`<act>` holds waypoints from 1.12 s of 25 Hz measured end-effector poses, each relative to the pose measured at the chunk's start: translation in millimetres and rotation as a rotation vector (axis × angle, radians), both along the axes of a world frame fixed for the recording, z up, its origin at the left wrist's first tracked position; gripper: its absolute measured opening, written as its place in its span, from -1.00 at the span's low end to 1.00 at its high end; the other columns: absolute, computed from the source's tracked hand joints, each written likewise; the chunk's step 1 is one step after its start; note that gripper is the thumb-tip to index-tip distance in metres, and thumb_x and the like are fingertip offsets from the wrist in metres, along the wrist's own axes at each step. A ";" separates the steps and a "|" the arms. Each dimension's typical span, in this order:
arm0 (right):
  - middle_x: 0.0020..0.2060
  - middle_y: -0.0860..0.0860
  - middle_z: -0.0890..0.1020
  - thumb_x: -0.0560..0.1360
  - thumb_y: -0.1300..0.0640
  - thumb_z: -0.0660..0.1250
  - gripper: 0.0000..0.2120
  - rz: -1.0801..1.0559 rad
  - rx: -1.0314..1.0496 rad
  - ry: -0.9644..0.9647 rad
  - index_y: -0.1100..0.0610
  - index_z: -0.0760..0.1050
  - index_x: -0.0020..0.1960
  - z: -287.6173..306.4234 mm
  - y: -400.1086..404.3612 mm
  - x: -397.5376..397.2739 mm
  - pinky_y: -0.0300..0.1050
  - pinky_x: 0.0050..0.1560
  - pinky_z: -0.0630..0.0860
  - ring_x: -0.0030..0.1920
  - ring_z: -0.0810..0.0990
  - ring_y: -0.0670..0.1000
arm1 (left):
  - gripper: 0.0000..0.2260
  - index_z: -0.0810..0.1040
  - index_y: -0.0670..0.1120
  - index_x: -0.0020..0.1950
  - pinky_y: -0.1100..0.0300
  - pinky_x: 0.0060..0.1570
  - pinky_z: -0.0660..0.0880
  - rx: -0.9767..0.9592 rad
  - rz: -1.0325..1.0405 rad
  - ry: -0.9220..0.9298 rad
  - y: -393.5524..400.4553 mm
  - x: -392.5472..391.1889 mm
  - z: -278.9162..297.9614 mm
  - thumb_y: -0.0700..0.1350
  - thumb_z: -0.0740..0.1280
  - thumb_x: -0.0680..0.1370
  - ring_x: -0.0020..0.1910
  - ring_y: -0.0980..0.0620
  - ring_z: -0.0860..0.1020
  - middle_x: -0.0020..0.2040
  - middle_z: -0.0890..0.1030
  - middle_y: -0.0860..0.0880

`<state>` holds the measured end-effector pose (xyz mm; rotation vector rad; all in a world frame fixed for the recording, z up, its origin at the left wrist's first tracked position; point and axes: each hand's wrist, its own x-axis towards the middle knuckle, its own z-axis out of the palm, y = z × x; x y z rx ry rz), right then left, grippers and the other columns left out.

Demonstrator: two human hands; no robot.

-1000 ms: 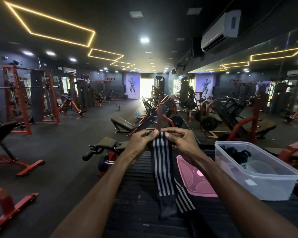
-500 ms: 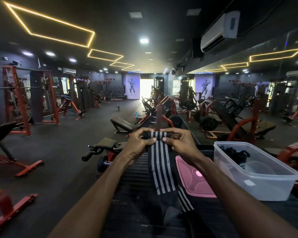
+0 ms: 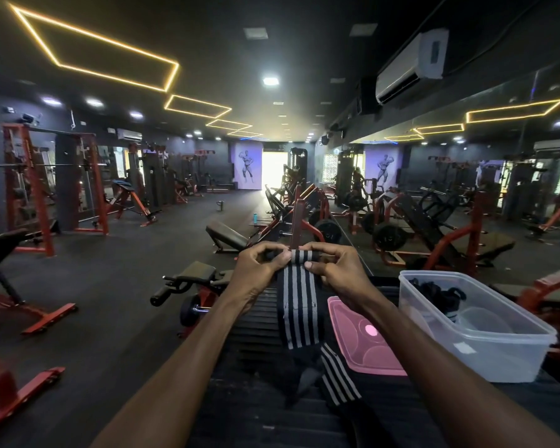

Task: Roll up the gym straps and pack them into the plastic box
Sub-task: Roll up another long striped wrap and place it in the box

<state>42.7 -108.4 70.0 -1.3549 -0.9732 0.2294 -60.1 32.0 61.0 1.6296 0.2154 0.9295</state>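
Gym strap [image 3: 299,305], black with grey stripes, hangs from both hands held out over the dark worktop [image 3: 256,412]. Left hand [image 3: 259,273] and right hand [image 3: 333,270] sit close together, thumbs and curled fingers pinching its rolled top edge. Plastic box [image 3: 485,347] stands right, holding dark straps, beside a pink lid [image 3: 362,347]. No legible writing.

We hold both bare forearms stretched forward and converging toward the middle. Our left hand [image 3: 262,270] has its fingers curled and its thumb tip pressed forward in a pinching grip. Our right hand [image 3: 335,270] mirrors it just beside, fingers curled over the top and thumb pressed beneath, the two hands nearly touching at the fingertips.
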 end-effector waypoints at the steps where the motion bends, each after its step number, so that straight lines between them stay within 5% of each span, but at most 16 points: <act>1: -0.21 0.08 0.67 0.46 0.50 0.34 -0.75 0.005 -0.005 0.033 0.27 0.65 0.03 -0.1 0.4 1.7 -0.28 -0.28 0.50 -0.29 0.61 -0.13 | -0.89 0.67 -0.09 -0.05 0.47 -0.18 0.49 0.022 0.017 0.000 0.1 0.0 0.3 -0.25 0.48 0.47 -0.09 0.17 0.61 -0.08 0.68 0.03; 6: -0.13 0.12 0.67 0.56 0.33 0.34 -0.82 0.035 -0.070 0.098 0.27 0.63 0.13 1.9 1.6 -0.3 -0.22 -0.35 0.53 -0.28 0.64 -0.11 | -0.81 0.66 -0.05 -0.07 0.40 -0.18 0.52 0.007 0.042 -0.004 1.9 0.5 2.2 -0.32 0.47 0.44 -0.07 0.12 0.62 -0.03 0.67 -0.03; 9: -0.02 0.21 0.71 0.51 0.42 0.34 -0.78 -0.002 -0.016 0.053 0.27 0.65 0.10 3.1 3.6 -0.4 -0.03 -0.02 0.66 -0.06 0.69 0.05 | -0.84 0.64 -0.15 -0.04 0.10 -0.06 0.61 -0.274 -0.126 -0.045 0.1 1.7 0.4 -0.23 0.51 0.42 -0.06 -0.05 0.65 -0.02 0.67 -0.18; 11: -0.01 0.19 0.71 0.50 0.46 0.33 -0.74 -0.021 -0.043 0.016 0.25 0.66 0.09 5.3 2.8 -2.8 -0.11 -0.05 0.65 -0.05 0.69 0.01 | -0.78 0.65 -0.22 -0.04 -0.01 0.07 0.60 -0.367 -0.171 -0.004 -0.1 0.5 1.2 -0.12 0.52 0.41 -0.01 -0.15 0.67 -0.04 0.69 -0.22; 13: -0.05 0.13 0.71 0.49 0.47 0.33 -0.73 -0.028 -0.067 0.010 0.24 0.66 0.10 6.2 2.2 -5.0 -0.28 -0.25 0.56 -0.16 0.67 -0.10 | -0.80 0.68 -0.17 -0.03 0.11 0.01 0.60 -0.212 -0.058 0.073 0.1 -3.4 2.7 -0.10 0.53 0.42 -0.01 -0.07 0.67 -0.06 0.71 -0.13; 17: -0.05 0.19 0.69 0.51 0.42 0.34 -0.79 -0.015 -0.067 0.122 0.27 0.62 0.11 5.3 4.4 -6.5 -0.18 -0.29 0.59 -0.19 0.69 -0.02 | -0.82 0.66 -0.07 -0.02 0.36 -0.18 0.50 -0.038 0.046 0.062 0.5 -6.7 4.1 -0.25 0.52 0.42 -0.07 0.10 0.62 -0.05 0.68 -0.01; 22: -0.07 0.15 0.70 0.42 0.56 0.33 -0.70 -0.072 -0.025 0.023 0.29 0.66 0.05 9.3 2.9 -9.9 0.04 0.07 0.62 -0.04 0.67 0.06 | -0.76 0.65 -0.22 0.05 0.09 -0.09 0.61 -0.319 -0.167 0.093 -4.0 -2.2 -1.9 -0.10 0.49 0.47 -0.08 -0.08 0.68 -0.02 0.70 -0.22; 28: 0.00 0.23 0.66 0.50 0.36 0.39 -0.78 0.040 -0.056 0.204 0.29 0.61 0.14 -1.3 4.6 -7.4 0.06 0.05 0.58 -0.06 0.64 0.16 | -0.78 0.68 -0.12 0.02 0.25 -0.20 0.59 -0.190 -0.093 0.043 -7.1 -8.6 -1.2 -0.35 0.48 0.42 -0.17 0.05 0.68 -0.07 0.71 -0.11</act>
